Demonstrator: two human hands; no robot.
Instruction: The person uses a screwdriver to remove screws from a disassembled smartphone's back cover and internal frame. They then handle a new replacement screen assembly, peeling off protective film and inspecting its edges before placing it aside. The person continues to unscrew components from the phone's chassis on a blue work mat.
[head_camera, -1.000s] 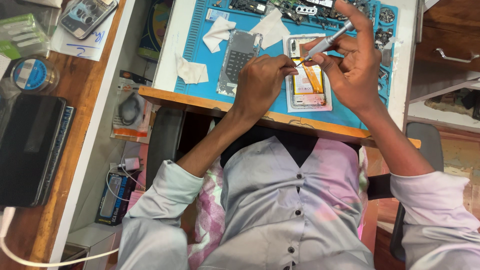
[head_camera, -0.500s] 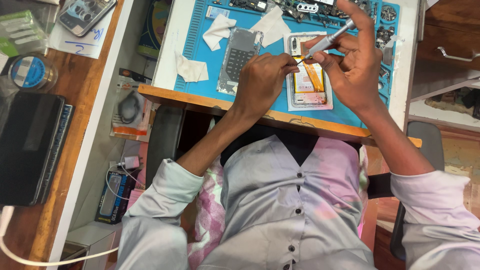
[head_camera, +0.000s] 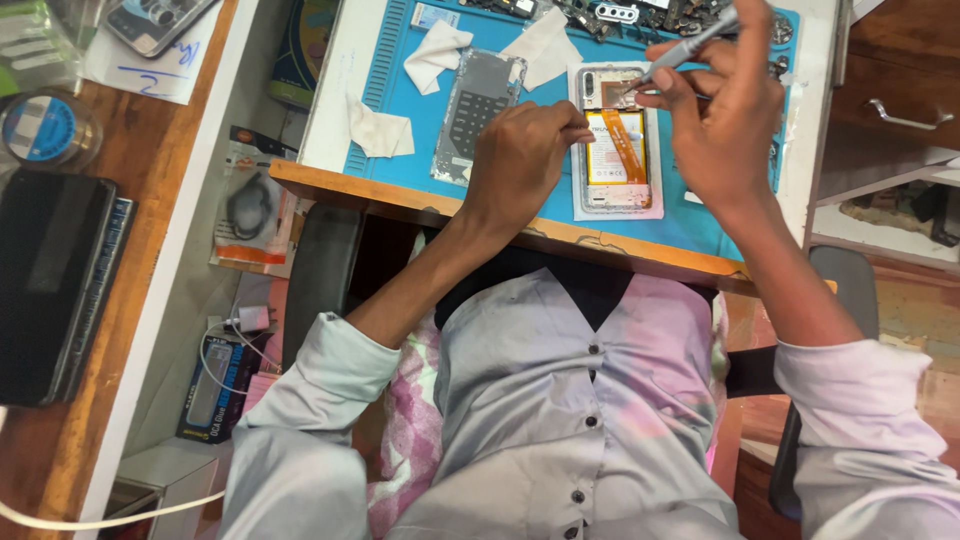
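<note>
Head view looks down on a person seated at a blue work mat (head_camera: 690, 225) laid on a wooden-edged bench. An opened phone (head_camera: 616, 140), back cover off and yellow battery with an orange ribbon showing, lies face down on the mat between the two hands. The left hand (head_camera: 520, 160) rests on the mat at the phone's left edge, fingers curled together with the fingertips touching the frame. The right hand (head_camera: 725, 110) pinches a slim grey tool (head_camera: 685, 45) between thumb and fingers, its tip down at the phone's upper part. Just left of the phone lies a detached grey back panel (head_camera: 475, 115), with crumpled white wipes (head_camera: 380, 130) around it
</note>
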